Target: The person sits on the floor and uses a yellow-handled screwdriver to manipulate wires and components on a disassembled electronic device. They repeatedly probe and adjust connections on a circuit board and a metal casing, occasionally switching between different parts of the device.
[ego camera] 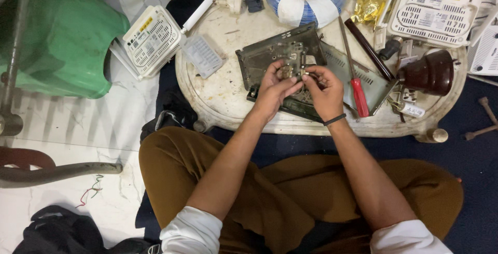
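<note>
A dark green circuit board point(270, 54) lies tilted on a low, worn white table point(228, 95). Both hands meet over the board's middle. My left hand point(275, 90) pinches a small brass-coloured part point(288, 71) on the board with its fingertips. My right hand point(324, 90), with a black band on the wrist, has its fingertips on the same spot from the right. A grey perforated cover point(363, 77) lies under and to the right of the board.
A red-handled screwdriver point(354, 75) and a dark rod point(369, 49) lie right of the board. White router-like boxes point(153, 38) point(434, 10), a dark brown pot point(430, 73), gold foil bags point(369, 5), a blue-and-white ring point(306, 0) and a green plastic stool point(62, 31) surround the table.
</note>
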